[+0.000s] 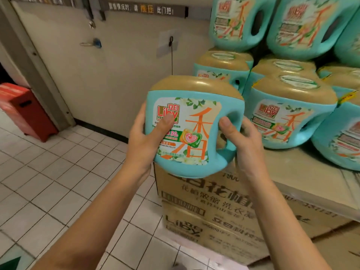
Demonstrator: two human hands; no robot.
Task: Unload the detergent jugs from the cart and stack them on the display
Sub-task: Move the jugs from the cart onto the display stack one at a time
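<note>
I see even, warm indoor light with soft shadows. The stacked jugs (pixel 290 117) at the right look blurred, and the floor tiles (pixel 48 172) bend toward the edges.

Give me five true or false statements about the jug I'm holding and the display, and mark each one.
1. The left hand and the right hand both hold one teal jug. True.
2. The teal jug already stands on the display shelf. False: it is held up at the left corner of the cardboard cartons, left of the stacked jugs.
3. The display jugs are stacked in more than one layer. True.
4. The held jug's cap is red. False: it is tan-gold.
5. The red box stands on the floor left of the display. True.
</note>
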